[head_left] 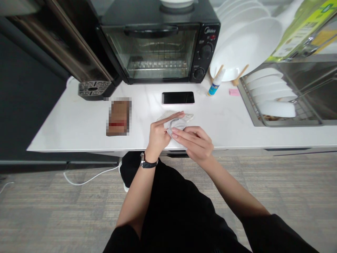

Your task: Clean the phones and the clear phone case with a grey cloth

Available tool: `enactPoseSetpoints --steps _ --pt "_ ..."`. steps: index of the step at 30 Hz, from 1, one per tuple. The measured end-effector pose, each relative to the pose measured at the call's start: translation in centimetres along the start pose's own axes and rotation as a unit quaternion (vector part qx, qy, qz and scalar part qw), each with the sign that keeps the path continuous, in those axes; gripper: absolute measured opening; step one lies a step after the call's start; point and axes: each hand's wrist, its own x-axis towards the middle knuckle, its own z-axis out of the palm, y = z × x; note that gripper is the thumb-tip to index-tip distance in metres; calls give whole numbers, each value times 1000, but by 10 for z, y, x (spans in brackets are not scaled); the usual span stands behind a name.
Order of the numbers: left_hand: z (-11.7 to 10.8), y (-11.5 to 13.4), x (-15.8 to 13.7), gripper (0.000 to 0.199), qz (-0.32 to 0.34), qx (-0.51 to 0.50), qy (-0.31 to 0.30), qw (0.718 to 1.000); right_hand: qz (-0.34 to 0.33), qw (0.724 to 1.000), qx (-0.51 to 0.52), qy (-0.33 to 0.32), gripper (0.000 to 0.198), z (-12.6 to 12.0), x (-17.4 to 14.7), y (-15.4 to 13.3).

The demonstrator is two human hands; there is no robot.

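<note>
A black oven (155, 49) stands on the counter (223, 123), a white dish (177, 3) (only partly in view) on top. Plates (250, 42) stand to its right, near a sink (249, 105) holding bowls (276, 107).

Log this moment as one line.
Held: crumpled whitish material, between left hand and right hand | Phone: on white counter, beyond hands

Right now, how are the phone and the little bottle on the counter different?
The phone has a dark screen, while the bottle is white, blue and yellow. The phone is flat and thin; the bottle is rounded. The phone lies down, but the bottle seems to stand up. Both are on the white counter.
</note>
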Motion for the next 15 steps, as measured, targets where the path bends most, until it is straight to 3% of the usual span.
enactPoseSetpoints --steps 7,15 --pt "0 0 0 34 -1 17 -28 999 -12 999 -31 29 40 2 -4 7" --pt "0 2 0 32 -59 30 -15 998 118 989 -60 71 53 -4 -18 23"
